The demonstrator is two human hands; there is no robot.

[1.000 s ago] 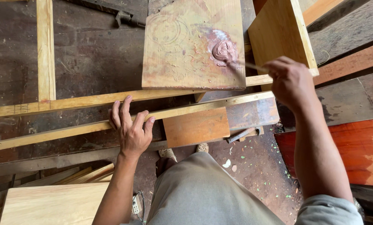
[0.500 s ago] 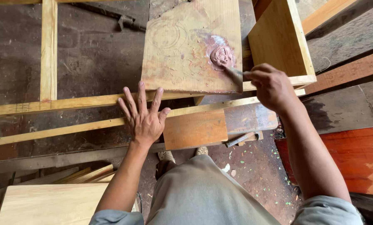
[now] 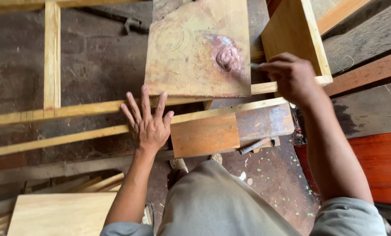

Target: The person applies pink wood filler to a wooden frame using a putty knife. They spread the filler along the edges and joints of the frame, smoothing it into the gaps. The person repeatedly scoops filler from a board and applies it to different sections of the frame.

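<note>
Pinched in the curled fingers of the right hand (image 3: 291, 76), a thin tool (image 3: 254, 66) shows only as a short grey tip poking out leftward; its long axis runs roughly level, pointing from the hand toward the reddish-brown lump of putty (image 3: 228, 57). Whether it is a blade or a stick cannot be told, since the hand hides most of it. That putty sits as a soft, swirled mound near the right edge of a flat plywood board (image 3: 191, 48), whose pale face is smeared with pinkish stains and marked with faint rings. The tool's tip lies just beside the mound, at the board's right edge.

Left hand (image 3: 148, 124) lies flat with fingers spread wide, palm down, pressed on two long pale wooden rails (image 3: 73, 120) that run almost level, rising slightly to the right. The rails are smooth, square-edged light timber, joined at the left to an upright slat (image 3: 52, 52). The board's lower edge rests across the upper rail.

Below the rails a smaller orange-brown board (image 3: 204, 135) lies flat, and just right of it a hammer (image 3: 256, 145) rests on the dusty floor. A pale box-like wooden frame (image 3: 293, 35) stands tilted behind the right hand
</note>
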